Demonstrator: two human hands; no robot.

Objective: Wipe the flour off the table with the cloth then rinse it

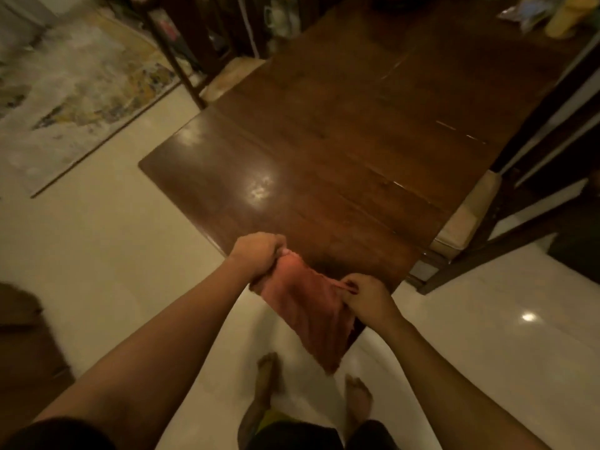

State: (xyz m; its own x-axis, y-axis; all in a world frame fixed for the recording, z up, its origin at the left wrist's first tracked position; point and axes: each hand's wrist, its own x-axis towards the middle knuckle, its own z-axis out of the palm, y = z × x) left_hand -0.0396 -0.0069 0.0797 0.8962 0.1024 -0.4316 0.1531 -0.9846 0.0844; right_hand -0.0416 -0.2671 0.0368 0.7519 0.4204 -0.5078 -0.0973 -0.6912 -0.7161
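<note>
Cloth (308, 306): lower centre, hanging over the table (324, 157) corner, stretched between our left hand (258, 254) and right hand (365, 295), both clenched on its edges. Step: readying to wipe, we judge. Next: lay it flat, sweep. No flour discernible.

table (357, 141): dark glossy wood, light glare near my end | far right corner: yellow container (566, 17) beside plastic bags (526, 13), both blurred | floor (113, 254): pale shiny tiles | on it: patterned rug (71, 92) at my left, cushioned chair (467, 219) against the table's right side, my bare feet (269, 375)
</note>
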